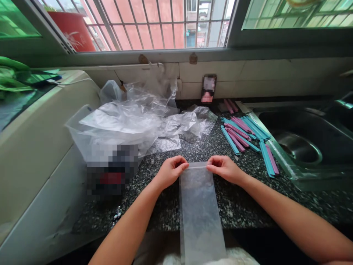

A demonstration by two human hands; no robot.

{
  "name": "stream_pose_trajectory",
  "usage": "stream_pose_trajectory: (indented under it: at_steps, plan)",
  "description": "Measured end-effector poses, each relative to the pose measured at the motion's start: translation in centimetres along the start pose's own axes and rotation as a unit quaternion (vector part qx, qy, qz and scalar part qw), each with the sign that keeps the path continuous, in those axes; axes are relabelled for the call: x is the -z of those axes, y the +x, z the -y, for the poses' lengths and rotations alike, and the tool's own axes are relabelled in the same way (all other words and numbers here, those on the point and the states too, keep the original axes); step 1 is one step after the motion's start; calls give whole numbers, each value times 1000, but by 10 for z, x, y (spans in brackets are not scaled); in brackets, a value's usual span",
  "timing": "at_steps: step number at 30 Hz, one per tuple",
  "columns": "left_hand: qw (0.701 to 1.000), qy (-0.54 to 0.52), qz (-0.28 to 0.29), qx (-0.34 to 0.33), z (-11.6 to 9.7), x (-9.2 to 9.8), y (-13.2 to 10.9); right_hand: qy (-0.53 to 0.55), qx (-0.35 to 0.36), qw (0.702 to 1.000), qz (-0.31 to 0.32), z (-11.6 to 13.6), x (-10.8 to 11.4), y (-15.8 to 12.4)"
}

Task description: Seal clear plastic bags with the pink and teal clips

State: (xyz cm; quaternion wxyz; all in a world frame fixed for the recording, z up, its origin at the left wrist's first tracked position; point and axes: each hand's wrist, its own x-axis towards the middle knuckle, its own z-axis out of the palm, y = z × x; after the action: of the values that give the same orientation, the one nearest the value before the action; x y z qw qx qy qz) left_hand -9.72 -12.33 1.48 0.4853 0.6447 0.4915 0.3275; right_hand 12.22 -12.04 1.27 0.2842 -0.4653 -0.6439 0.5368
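A long, clear plastic bag [201, 209] hangs from my two hands over the counter's front edge. My left hand [173, 170] pinches its top left corner between thumb and fingers. At the top right corner, my right hand [224, 168] pinches it the same way. The bag's top edge is stretched straight between them, and the bag looks flat. To the right of my right hand lies a loose pile of blue strips [228, 140] and purple strips [237, 133]. Beyond my left hand spreads a heap of crumpled clear plastic bags [127, 121].
A black speckled counter [154, 217] runs beneath everything. The metal sink [292, 147] is at the right. A pixelated object [209, 88] leans on the back wall; another pixelated dark item [111, 173] is at the left. Window bars [149, 25] cross the background.
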Motion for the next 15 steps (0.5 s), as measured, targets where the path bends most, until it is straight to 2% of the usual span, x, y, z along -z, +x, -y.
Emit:
stream_pose_trajectory:
  at_steps: [6, 10, 12, 15]
  plan:
    - [995, -94, -2, 32, 2, -2, 2, -15, 21, 998, -49, -1, 2, 0]
    - [996, -75, 29, 33, 3, -2, 1, -3, 26, 995, -97, 0, 4, 0]
    - [998, -57, 26, 31, 3, -2, 1, 1, 26, 995, -99, 1, 5, 1]
    - [998, -48, 29, 35, 2, -2, 0, 2, 18, 998, -64, 1, 7, 1]
